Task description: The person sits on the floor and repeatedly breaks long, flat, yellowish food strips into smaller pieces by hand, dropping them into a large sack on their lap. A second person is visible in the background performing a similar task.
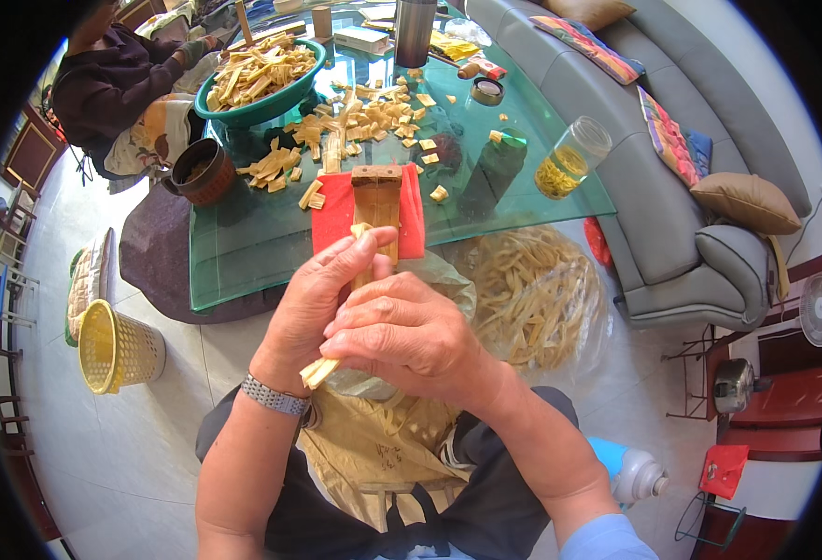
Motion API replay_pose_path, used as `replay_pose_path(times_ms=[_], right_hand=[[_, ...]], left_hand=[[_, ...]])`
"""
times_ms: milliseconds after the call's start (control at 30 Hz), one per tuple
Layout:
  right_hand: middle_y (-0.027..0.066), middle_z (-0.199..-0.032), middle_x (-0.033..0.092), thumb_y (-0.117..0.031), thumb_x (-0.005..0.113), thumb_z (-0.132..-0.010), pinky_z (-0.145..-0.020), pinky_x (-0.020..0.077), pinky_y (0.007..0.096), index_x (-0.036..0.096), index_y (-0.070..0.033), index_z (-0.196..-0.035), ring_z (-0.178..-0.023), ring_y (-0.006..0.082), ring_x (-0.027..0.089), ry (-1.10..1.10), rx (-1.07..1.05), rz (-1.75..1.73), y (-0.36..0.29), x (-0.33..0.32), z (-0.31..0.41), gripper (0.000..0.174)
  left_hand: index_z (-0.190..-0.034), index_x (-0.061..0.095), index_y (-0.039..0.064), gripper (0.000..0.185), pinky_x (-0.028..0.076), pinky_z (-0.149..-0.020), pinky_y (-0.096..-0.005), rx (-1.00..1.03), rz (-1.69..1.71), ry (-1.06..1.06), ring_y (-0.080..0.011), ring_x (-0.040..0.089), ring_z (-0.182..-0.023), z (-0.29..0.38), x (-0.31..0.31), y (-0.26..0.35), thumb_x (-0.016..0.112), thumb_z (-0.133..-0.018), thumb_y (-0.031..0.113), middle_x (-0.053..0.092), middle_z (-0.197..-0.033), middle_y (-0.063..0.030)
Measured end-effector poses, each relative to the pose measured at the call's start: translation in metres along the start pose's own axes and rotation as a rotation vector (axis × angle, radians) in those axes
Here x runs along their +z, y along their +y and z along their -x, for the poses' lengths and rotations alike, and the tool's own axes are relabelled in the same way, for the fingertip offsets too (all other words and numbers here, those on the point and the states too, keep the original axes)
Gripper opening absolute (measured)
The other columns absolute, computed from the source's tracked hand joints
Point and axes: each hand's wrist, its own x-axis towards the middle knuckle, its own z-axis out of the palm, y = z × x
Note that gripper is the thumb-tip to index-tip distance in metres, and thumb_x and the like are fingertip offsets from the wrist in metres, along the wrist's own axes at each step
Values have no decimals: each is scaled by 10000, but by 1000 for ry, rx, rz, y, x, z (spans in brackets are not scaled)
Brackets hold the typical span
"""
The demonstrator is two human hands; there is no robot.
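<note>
Both hands meet in front of me at the near table edge. My left hand, with a metal watch on its wrist, pinches a bundle of pale yellow dried plant strips between thumb and fingers. Across the same bundle my right hand is closed; one end sticks out below the hands and a folded end shows at the left thumb. The middle is hidden by fingers. Just beyond lies a wooden board with a crosspiece, on a red cloth. Cut pieces are scattered past it on the glass table.
A green basin heaped with pieces, a brown pot, a jar and a dark flask stand on the table. Long strips fill a plastic bag below. Another person sits at left. A yellow basket is on the floor.
</note>
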Motion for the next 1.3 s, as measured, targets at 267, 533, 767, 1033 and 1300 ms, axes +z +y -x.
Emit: replay_pose_path(times_ms=[267, 533, 767, 1033, 1300], right_hand=[[-6, -851, 656, -158, 728, -1004, -634, 490, 242, 722, -12, -1014, -740, 43, 585, 201, 677, -531, -3, -11, 11, 146], [-7, -791, 623, -263, 668, -1044, -652, 476, 264, 684, -13, -961, -736, 54, 530, 101, 903, -212, 18, -9, 27, 264], [3, -776, 631, -358, 543, -1092, -609, 468, 261, 619, -66, -956, -637, 74, 546, -132, 1256, -512, 46, -4, 43, 331], [-26, -775, 566, -425, 518, -1098, -499, 374, 211, 577, -101, -1037, -591, 70, 521, -109, 1467, -941, 43, 1, 43, 335], [-14, -944, 709, -269, 735, -1009, -763, 534, 226, 688, -26, -1066, -876, 29, 626, -11, 996, -478, 37, -5, 35, 254]], left_hand=[[-1147, 679, -3, 238, 532, -732, -274, -102, -674, -9, -102, 650, -812, 8, 5, -6, 641, -997, 177, 695, -920, -27], [-963, 713, -1, 129, 535, -747, -354, 11, -1188, 14, -201, 649, -748, 23, 10, -2, 614, -946, 79, 681, -804, -91], [-1111, 644, 17, 199, 535, -829, -331, 506, -1287, 101, -224, 673, -945, 20, -15, -20, 623, -918, -23, 646, -975, -99], [-1113, 639, 2, 137, 530, -837, -295, 175, -1114, 144, -133, 654, -948, 24, -14, -7, 621, -978, 12, 678, -1008, -84], [-1327, 616, 2, 340, 520, -873, -255, 17, -371, 137, -106, 635, -947, 25, -8, -5, 631, -995, 74, 675, -1060, -18]])
